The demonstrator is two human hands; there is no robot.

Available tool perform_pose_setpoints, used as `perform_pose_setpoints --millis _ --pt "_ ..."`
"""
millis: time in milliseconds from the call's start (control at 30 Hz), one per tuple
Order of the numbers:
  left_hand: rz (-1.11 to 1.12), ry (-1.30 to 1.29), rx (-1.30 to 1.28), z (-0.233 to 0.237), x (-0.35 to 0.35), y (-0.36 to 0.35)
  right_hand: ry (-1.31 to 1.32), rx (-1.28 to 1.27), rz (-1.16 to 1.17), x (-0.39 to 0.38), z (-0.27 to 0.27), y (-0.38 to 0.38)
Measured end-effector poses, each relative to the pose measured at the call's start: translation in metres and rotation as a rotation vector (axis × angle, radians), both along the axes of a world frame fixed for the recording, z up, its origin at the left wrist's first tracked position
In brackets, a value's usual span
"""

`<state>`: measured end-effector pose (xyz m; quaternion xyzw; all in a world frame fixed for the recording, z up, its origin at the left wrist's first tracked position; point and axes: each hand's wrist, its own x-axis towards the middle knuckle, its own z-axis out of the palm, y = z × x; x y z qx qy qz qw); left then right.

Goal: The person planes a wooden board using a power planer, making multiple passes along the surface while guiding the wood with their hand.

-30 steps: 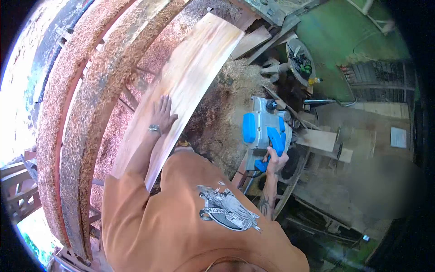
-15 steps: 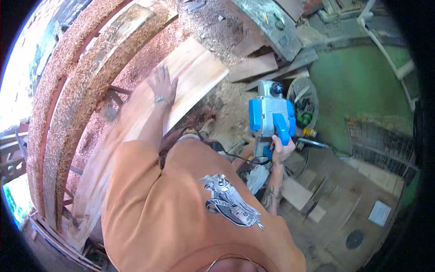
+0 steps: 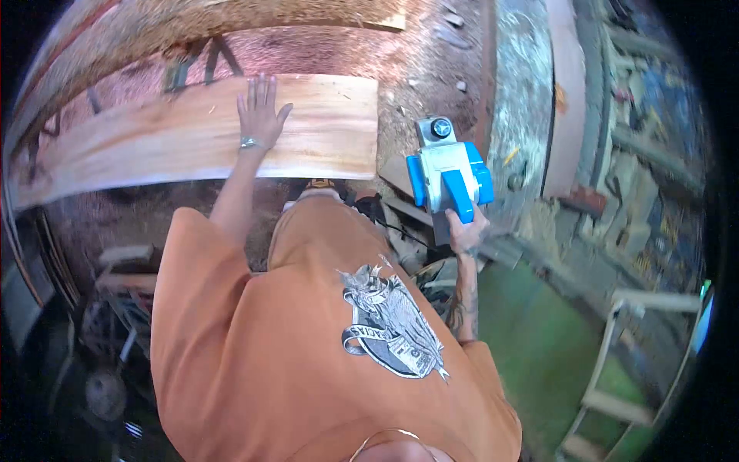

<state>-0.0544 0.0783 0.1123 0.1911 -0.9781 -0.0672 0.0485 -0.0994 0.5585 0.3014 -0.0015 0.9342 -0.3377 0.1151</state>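
A broad, pale wooden board (image 3: 323,115) stretches from the left edge to the middle of the view. My left hand (image 3: 262,115) lies flat on its upper face, fingers spread. Off the board's right end, a blue and silver electric hand planer (image 3: 446,165) is held in the air. My right hand (image 3: 466,229) is wrapped round its blue rear handle. A round black knob (image 3: 440,128) tops the planer's front end. Its underside is hidden from me.
Long planks covered in shavings (image 3: 177,31) run beyond the board. Shavings litter the ground (image 3: 323,50). On the right stands a worn bench top (image 3: 523,92) with a yellow pencil (image 3: 510,157) on it. A wooden frame (image 3: 608,385) and a green surface (image 3: 531,323) lie lower right.
My view has swung to the right, so the board now appears nearly level. My left hand remains flat on the board, and my right hand still holds the planer beside it.
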Motion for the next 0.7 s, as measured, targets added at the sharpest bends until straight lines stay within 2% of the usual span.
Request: perform_pose_setpoints --millis 67,100,167,233,367,500,600,633,700 --pt "0.325 0.075 0.032 -0.018 0.016 0.022 -0.029 -0.001 0.136 -0.026 -0.018 0.005" --pt "0.383 0.038 0.023 -0.019 0.022 0.036 -0.029 -0.003 0.201 -0.041 -0.021 0.002" --pt "0.450 0.054 0.059 -0.029 0.030 0.065 0.018 0.004 0.405 -0.074 -0.022 -0.010" --pt "0.518 0.020 0.095 -0.026 0.041 0.100 -0.054 -0.050 0.530 -0.099 -0.028 -0.015" --pt "0.585 0.036 0.182 -0.022 0.057 0.145 -0.089 -0.230 0.891 -0.156 -0.069 -0.011" --pt "0.781 -0.008 0.274 -0.005 0.063 0.178 -0.183 -0.185 1.049 -0.170 -0.081 0.001" --pt "1.178 0.224 0.254 -0.025 0.070 0.200 -0.170 -0.243 1.132 -0.171 -0.095 -0.001" --pt "1.271 0.270 0.124 -0.039 0.071 0.204 -0.176 -0.240 1.142 -0.171 -0.097 -0.001" --pt "1.300 0.569 0.587 -0.040 0.070 0.207 -0.142 -0.241 1.204 -0.174 -0.105 0.001"
